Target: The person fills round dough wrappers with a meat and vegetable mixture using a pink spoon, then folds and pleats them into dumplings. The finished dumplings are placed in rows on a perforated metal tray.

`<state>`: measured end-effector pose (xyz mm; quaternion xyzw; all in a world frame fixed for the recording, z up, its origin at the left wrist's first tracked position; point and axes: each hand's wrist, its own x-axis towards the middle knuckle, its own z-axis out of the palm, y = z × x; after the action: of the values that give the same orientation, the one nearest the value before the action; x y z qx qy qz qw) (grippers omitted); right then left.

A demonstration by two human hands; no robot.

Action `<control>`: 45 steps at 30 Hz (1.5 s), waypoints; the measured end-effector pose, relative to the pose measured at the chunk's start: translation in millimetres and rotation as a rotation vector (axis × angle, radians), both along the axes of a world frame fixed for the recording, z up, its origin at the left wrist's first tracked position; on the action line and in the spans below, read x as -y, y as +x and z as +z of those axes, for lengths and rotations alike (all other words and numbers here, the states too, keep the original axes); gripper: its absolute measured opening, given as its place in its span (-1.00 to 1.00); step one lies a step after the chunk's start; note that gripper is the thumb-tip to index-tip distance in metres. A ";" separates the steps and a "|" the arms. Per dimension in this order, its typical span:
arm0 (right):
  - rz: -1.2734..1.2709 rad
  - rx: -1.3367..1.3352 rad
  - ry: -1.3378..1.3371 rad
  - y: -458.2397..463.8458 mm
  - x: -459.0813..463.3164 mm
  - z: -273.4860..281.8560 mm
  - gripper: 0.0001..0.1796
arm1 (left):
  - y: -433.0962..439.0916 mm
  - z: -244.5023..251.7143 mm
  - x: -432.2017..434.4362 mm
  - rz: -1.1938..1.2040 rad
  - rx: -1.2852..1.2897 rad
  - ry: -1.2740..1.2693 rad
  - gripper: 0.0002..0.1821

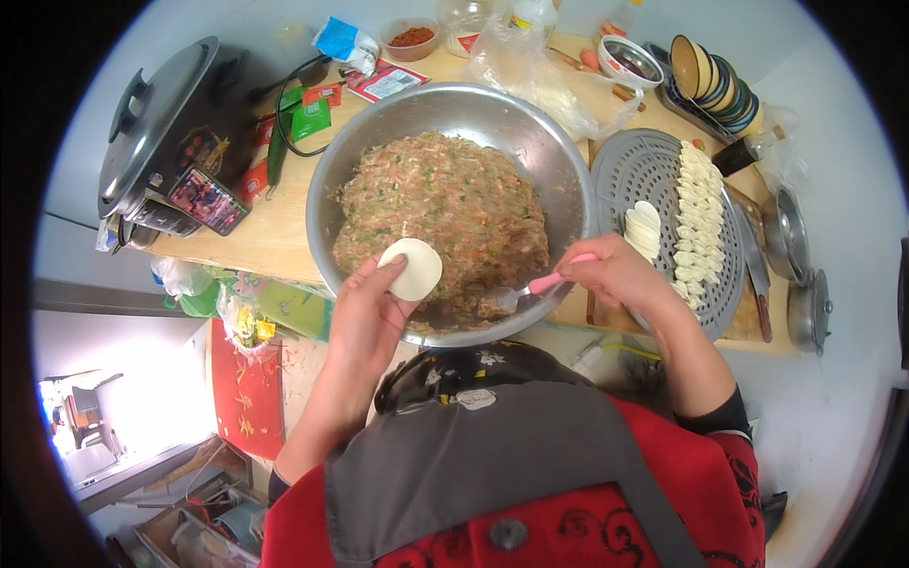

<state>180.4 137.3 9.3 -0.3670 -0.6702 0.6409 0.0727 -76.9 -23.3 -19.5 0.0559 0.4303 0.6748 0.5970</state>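
Observation:
Between thumb and fingers, my left hand (366, 298) holds a round dumpling wrapper (412, 270) over the near left rim of a large metal basin (554, 153). Minced meat filling (440, 206) with green bits fills much of the basin. My right hand (611, 273) grips a spoon by its pink handle (561, 275); the metal end touches the filling at the near right. To the right, a gray perforated steamer tray (628, 160) carries an overlapping row of wrappers (643, 231) and a long block of folded dumplings (697, 227).
A knife (754, 259) lies on a wooden board right of the tray, beside metal pots (809, 309). A large lidded cooker (177, 128) and a propped phone (208, 200) stand left. Seasoning packets (311, 119), a plastic bag (540, 85), a bowl (630, 62) and stacked dishes (717, 85) line the back.

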 end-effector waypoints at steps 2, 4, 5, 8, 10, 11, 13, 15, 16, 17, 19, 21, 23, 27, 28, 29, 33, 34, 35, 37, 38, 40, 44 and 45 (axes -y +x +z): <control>-0.195 0.106 -0.392 4.8 -2.4 7.3 -0.87 | -2.2 1.0 -0.5 0.018 -0.011 -0.011 -0.71; -0.291 -0.001 -0.497 5.5 1.0 11.4 -0.86 | 3.3 2.2 -2.7 0.046 -0.012 -0.033 -0.71; -0.323 -0.082 -0.550 5.4 4.2 13.0 -0.86 | 7.4 3.5 -4.4 0.039 -0.005 -0.042 -0.69; -0.334 -0.263 -0.718 -4.0 15.9 11.1 -0.83 | 22.9 9.1 -11.1 -0.058 0.162 0.020 -0.66; -0.417 -0.332 -0.741 -11.1 29.7 6.5 -0.79 | 29.4 14.6 -14.6 -0.097 0.244 0.092 -0.63; -0.444 -0.348 -0.600 -14.7 38.0 3.2 -0.77 | 31.5 17.4 -15.7 -0.107 0.277 0.124 -0.62; -0.487 -0.416 -0.318 -20.1 54.4 -4.2 -0.72 | 34.3 22.2 -17.4 -0.091 0.292 0.182 -0.60; -0.453 -0.307 0.091 -21.7 64.7 -11.2 -0.70 | 37.1 25.2 -18.5 -0.067 0.304 0.213 -0.60; -0.411 -0.294 0.322 -23.1 69.3 -15.5 -0.69 | 38.2 25.9 -18.9 -0.054 0.307 0.217 -0.60; -0.366 -0.279 0.551 -23.6 71.7 -19.4 -0.68 | 39.0 26.1 -19.3 -0.040 0.310 0.221 -0.59; -0.193 -0.274 1.131 -21.4 69.9 -24.6 -0.60 | 39.9 24.8 -20.7 0.023 0.302 0.204 -0.61; -0.062 -0.252 1.417 -18.5 69.4 -27.7 -0.57 | 40.9 22.1 -21.2 0.051 0.262 0.199 -0.62; -0.045 -0.248 1.475 -15.6 68.8 -28.7 -0.54 | 39.4 19.1 -19.6 0.050 0.188 0.209 -0.63; 0.017 -0.053 1.558 4.2 63.7 -18.1 -0.57 | 31.5 13.2 -16.9 0.094 0.134 0.159 -0.67; -0.070 -0.137 1.452 10.0 59.3 -14.5 -0.65 | 29.0 12.0 -15.9 0.117 0.129 0.146 -0.68; -0.044 -0.113 1.341 14.1 54.0 -12.1 -0.67 | 27.0 10.7 -14.8 0.143 0.137 0.140 -0.69; 0.071 -0.008 1.183 20.4 31.7 -3.5 -0.76 | 24.1 6.9 -14.2 0.117 0.091 0.076 -0.75; 0.130 0.031 1.183 19.5 28.5 -1.5 -0.76 | 25.3 6.1 -13.8 0.096 0.103 0.095 -0.77; 0.184 0.060 1.184 18.3 26.2 1.0 -0.77 | 25.9 5.4 -13.8 0.088 0.091 0.085 -0.75; 0.246 0.095 1.181 15.3 23.9 6.4 -0.79 | 27.0 3.9 -13.7 0.074 0.068 0.064 -0.70; 0.274 0.108 1.179 14.3 23.7 9.5 -0.80 | 26.8 3.3 -13.3 0.070 0.071 0.051 -0.70; 0.253 0.117 1.174 13.9 22.3 16.1 -0.82 | 24.4 2.6 -12.7 0.070 0.083 0.027 -0.70; 0.279 0.075 1.123 15.4 18.1 21.8 -0.83 | 22.3 1.6 -9.8 0.068 0.111 0.046 -0.70; 0.303 0.102 1.127 14.9 17.4 20.5 -0.83 | 22.3 1.6 -9.5 0.069 0.113 0.036 -0.70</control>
<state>195.3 119.9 29.8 -0.2022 -0.9554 0.1705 0.1317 -54.6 -13.8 -17.9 0.0135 0.3852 0.7049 0.5955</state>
